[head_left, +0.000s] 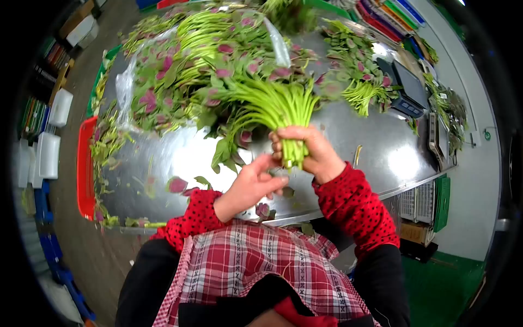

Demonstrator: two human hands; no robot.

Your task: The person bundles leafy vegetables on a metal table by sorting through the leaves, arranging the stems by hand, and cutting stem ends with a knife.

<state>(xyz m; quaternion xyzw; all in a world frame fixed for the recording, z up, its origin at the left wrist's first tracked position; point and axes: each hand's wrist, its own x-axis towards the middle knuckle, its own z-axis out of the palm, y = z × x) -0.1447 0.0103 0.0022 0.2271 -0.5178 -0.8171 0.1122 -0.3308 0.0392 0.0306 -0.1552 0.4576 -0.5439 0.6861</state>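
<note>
My right hand [311, 151] is wrapped round the stems of a bunch of leafy greens [280, 103], which look like amaranth with green and purple leaves. The pale green cut ends stick out below that fist, pointing toward me. Just left of the stem ends is my left hand [251, 184], its fingers loosely bent and apart, with nothing visible in them. Whether its fingertips touch the stems I cannot tell. Beyond the bunch lies a big heap of the same greens [201, 54], partly on clear plastic sheeting [126, 90].
A steel table [348, 163] carries scattered leaves. A smaller bunch [364, 92] lies right, beside a dark digital scale [409, 90]. A red crate [86, 169] stands along the left edge. Stacked coloured trays [384, 22] are at the back right, and another metal device [437, 136] sits at the right edge.
</note>
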